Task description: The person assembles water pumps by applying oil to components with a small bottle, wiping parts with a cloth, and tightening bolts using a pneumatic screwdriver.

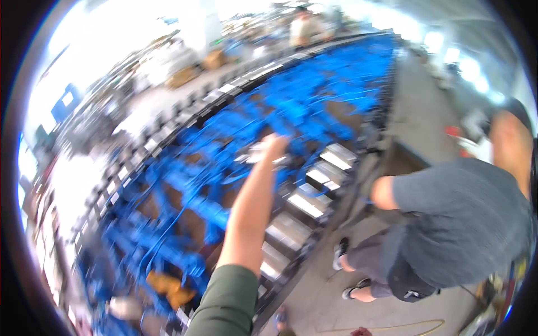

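The whole view is motion-blurred. My left hand (274,147) is stretched far out on a bare forearm with a dark green sleeve, over a long blue machine frame (291,101). It is at a shiny metal part (253,154) on the frame, and the blur hides whether the fingers grip it. A row of shiny metal boxes (307,203) runs along the frame's near edge, just right of my forearm. My right hand is out of sight.
Another person in a grey shirt and dark shorts (465,218) bends over at the right, standing on the concrete floor (417,112) beside the frame. An orange object (168,284) lies low in the frame. A yellowish hose (392,327) lies on the floor.
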Action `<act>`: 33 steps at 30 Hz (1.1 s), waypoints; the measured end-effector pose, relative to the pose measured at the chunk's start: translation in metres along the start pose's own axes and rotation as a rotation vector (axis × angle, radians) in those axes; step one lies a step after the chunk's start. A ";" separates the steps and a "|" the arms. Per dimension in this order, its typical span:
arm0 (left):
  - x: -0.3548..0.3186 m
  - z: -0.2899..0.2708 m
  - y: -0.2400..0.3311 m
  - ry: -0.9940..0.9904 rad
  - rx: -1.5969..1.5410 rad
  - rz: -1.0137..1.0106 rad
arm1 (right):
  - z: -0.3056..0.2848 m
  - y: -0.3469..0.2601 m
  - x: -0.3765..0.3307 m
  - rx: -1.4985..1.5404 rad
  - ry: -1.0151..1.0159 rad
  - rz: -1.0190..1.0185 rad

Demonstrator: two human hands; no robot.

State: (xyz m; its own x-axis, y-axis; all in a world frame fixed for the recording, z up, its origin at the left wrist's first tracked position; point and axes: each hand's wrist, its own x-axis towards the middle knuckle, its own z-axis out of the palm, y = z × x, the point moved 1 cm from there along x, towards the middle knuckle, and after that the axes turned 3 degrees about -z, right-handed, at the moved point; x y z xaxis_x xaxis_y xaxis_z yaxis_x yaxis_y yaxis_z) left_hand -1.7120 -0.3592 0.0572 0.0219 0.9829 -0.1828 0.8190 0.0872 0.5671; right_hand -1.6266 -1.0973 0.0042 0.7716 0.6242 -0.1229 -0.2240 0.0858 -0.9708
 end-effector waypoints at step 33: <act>-0.496 -0.234 -0.575 0.490 -0.952 -0.714 | 0.070 -0.064 -0.116 0.038 -0.079 -0.065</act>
State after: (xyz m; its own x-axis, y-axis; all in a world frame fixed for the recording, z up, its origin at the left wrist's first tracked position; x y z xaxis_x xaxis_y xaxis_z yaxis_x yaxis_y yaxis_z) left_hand -2.3277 -0.8589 0.0097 -0.6278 0.6097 -0.4839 -0.1723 0.4974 0.8502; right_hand -1.7436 -1.1210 0.0954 0.7363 0.6753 -0.0424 -0.1986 0.1559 -0.9676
